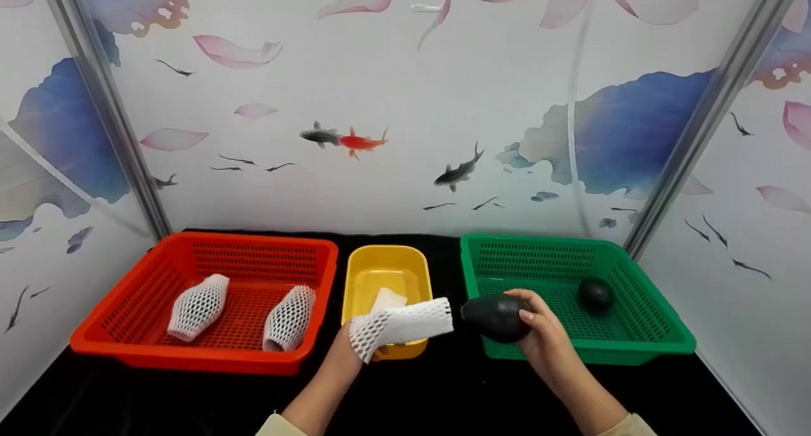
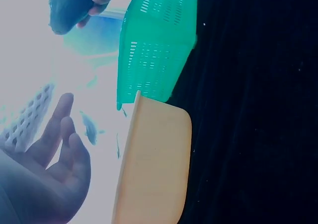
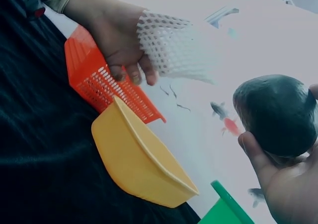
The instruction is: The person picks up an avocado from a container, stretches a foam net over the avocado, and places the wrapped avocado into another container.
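Note:
My left hand [image 1: 346, 350] holds a white foam net sleeve [image 1: 418, 320] by its near end, over the front of the yellow tub. The sleeve points right and hides part of that hand; in the left wrist view, several fingers [image 2: 77, 159] extend loosely beside the netting. My right hand [image 1: 548, 341] grips a dark, smooth avocado [image 1: 497, 319] near the front left of the green basket, with its narrower end towards the sleeve. A small gap separates sleeve and avocado. In the right wrist view, the thumb [image 3: 256, 157] presses on the avocado's side.
Two netted pieces [image 1: 199, 306] lie in the red basket [image 1: 209, 355] at left. The yellow tub [image 1: 386, 253], with more white netting inside, stands in the middle. Another dark avocado [image 1: 595, 295] lies in the green basket [image 1: 646, 346]. Printed panels [image 1: 405, 195] rise behind the black tabletop.

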Tool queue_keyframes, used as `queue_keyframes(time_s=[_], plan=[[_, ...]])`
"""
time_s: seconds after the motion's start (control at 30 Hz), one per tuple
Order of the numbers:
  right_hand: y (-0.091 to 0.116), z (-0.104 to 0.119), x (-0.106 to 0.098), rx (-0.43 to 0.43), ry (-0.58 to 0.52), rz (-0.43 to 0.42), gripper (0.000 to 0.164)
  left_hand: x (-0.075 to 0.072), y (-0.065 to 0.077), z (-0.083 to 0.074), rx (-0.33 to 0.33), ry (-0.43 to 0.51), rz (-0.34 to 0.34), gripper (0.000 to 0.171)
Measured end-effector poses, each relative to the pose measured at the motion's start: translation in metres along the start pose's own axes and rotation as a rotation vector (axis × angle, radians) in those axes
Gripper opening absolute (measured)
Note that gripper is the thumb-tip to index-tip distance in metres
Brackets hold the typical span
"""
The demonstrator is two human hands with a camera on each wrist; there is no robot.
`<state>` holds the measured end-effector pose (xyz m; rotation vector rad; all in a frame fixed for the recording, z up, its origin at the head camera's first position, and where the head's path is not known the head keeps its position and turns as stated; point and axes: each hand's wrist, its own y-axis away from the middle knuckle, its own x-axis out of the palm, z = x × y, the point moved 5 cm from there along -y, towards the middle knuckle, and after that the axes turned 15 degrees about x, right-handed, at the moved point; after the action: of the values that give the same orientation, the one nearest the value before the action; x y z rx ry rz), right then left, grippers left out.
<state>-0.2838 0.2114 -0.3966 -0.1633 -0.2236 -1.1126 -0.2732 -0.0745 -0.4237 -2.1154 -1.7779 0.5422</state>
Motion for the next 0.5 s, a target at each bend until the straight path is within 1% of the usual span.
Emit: queue_keyframes(time_s=[0.1,0.2,0.37,0.5], plan=[[0.001,0.001,0.003,-0.005,-0.02,0.04,0.036,0.002,0.002,0.0,-0.007,0.036,0.047,0.027],[0.002,0.003,0.006,-0.016,0.0,0.045,0.038,0.004,0.001,-0.001,-0.011,0.048,0.075,0.029],[0.001,0.001,0.01,0.005,0.03,0.018,0.039,0.008,0.001,-0.001,-0.052,0.074,0.098,0.031],[0.0,-0.001,0.012,0.007,0.024,0.049,0.039,0.012,0.001,-0.002,-0.064,0.085,0.095,0.029]])
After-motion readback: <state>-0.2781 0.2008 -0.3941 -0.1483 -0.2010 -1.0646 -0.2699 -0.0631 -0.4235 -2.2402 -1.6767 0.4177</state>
